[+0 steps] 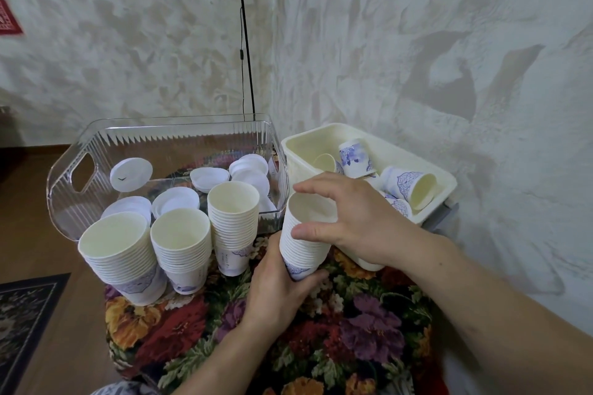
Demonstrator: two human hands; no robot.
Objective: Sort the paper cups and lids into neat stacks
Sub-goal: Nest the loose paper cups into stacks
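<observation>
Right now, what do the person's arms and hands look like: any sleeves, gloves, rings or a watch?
Both forearms are bare up to the frame edge: no sleeves show. The left hand and right hand are ungloved, with no rings, watch or wristband visible. Fingernails look short and unpainted. No cables or markings on either arm.

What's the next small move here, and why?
Probably set the held stack down upright on the floral cloth, beside the three standing stacks. The left hand grips its base and the right hand holds its rim, so neither is free, while loose cups wait in the cream bin.
</observation>
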